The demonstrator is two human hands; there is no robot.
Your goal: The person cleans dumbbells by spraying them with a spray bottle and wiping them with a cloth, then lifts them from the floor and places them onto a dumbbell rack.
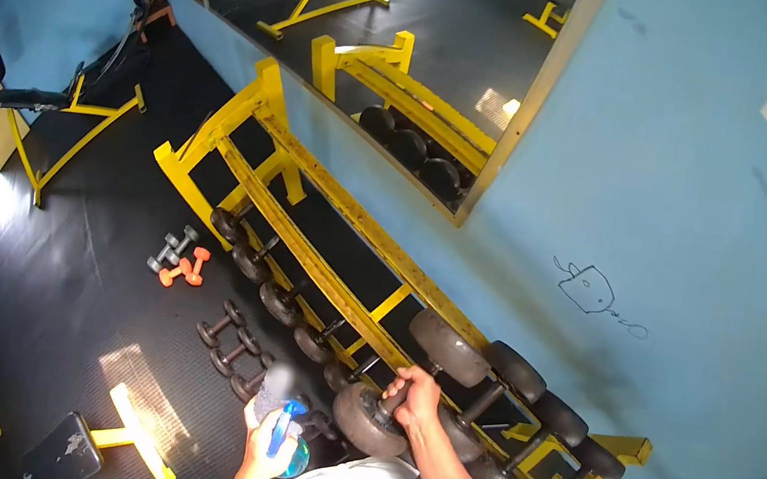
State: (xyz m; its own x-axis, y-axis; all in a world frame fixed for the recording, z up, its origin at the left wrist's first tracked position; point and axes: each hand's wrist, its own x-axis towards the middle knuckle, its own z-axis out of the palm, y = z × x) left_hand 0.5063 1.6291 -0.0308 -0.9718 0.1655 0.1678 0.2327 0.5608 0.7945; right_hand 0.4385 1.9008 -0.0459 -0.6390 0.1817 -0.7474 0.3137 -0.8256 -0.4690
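Note:
My right hand (415, 396) is closed round the handle of a large dumbbell (449, 347), whose two round heads lie on either side of my fingers at the yellow rack (336, 221). My left hand (267, 438) holds a spray bottle (296, 456) with a blue trigger head and blue-green liquid. A grey cloth (276, 384) is also held in that hand, above the bottle. Several more large dumbbells (516, 371) rest on the rack just right of my right hand.
Smaller dumbbells (277, 303) line the rack's lower part. Orange dumbbells (182, 272) and grey ones (166, 254) lie on the black floor. A bench (69, 451) stands at lower left, another (36, 100) at upper left. A mirror (438, 36) hangs on the blue wall.

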